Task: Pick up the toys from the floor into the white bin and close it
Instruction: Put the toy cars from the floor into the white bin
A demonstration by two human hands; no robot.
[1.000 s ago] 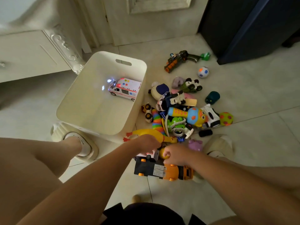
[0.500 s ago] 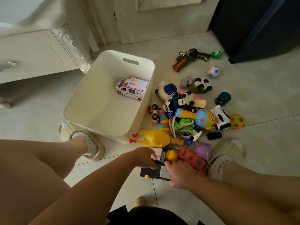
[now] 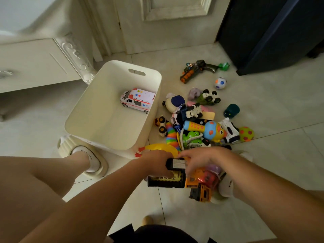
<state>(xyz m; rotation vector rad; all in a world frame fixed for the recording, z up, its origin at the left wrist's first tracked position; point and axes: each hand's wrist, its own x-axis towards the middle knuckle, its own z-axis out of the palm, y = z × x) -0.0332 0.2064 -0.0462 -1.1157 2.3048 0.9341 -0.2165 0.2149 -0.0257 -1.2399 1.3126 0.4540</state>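
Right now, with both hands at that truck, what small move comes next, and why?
Probably lift the black and yellow toy truck and swing it forward-left into the white bin. The left hand grips it, the right hand is spread over it, and the bin stands open with only a toy ambulance inside.

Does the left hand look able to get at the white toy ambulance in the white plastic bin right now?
Likely not yet: the left hand grips a black labelled toy, though the open bin leaves the ambulance uncovered.
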